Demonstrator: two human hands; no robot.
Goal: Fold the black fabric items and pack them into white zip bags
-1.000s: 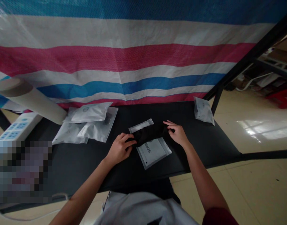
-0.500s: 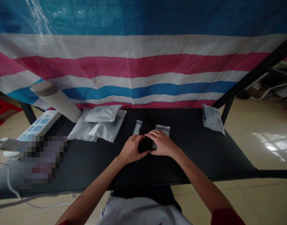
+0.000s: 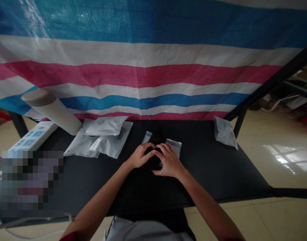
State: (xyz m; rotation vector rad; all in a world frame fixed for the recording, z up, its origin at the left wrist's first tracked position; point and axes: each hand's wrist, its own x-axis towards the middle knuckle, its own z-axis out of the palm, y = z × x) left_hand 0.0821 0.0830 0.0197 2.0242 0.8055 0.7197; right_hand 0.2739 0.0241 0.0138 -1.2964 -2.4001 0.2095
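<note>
the left hand and right hand are together at the middle of the bench, their fingers meeting and curled down over a black fabric bundle; most of the bundle is hidden beneath them, with only a dark patch showing at 12 o'clock from the fingers; under it lies a flat plastic packet with pale edges, its corners showing at 11 and 1 o'clock; i cannot tell whether the fabric is inside it; at 10 o'clock, well apart from the hands, several sealed white packets overlap; beyond them a tilted cardboard tube sits just beside a white power strip; a single sealed packet lies at 2 o'clock by the far edge; a striped blue, white and pink woven tarp hangs behind the bench
</note>
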